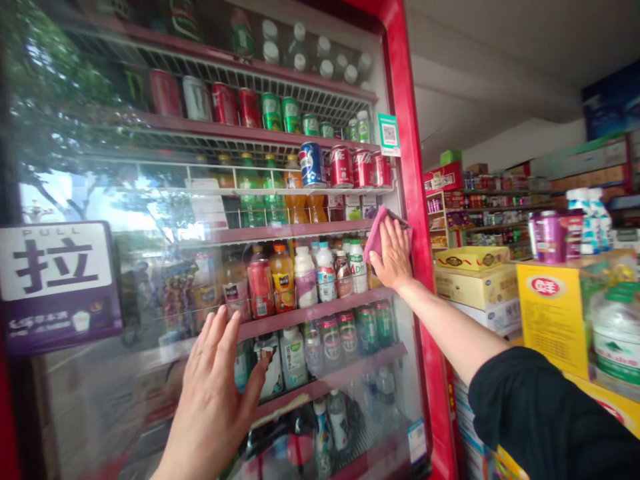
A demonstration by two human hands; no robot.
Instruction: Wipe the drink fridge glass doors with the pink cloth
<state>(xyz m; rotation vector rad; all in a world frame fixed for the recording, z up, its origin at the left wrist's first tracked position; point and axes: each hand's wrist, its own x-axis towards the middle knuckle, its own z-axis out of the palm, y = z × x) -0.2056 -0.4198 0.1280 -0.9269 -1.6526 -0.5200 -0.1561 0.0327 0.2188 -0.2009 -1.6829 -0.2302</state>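
My right hand (pixel 393 257) presses a pink cloth (pixel 375 233) flat against the glass door (pixel 140 200) of a red-framed drinks fridge, near the right edge of the pane. Part of the cloth is hidden under the palm. My left hand (pixel 215 387) is raised before the lower middle of the door, fingers stretched and holding nothing. Whether its fingertips touch the glass I cannot tell. Behind the pane stand shelves of cans and bottles, among them a blue can (pixel 311 165) and an orange juice bottle (pixel 283 279).
A purple and white pull sign (pixel 60 283) is stuck on the door's left side. A green QR sticker (pixel 389 135) sits at the upper right. To the right are stacked cartons (pixel 470 287), a yellow box (pixel 553 320) and large water bottles (pixel 620 333). Stocked shelves stand farther back.
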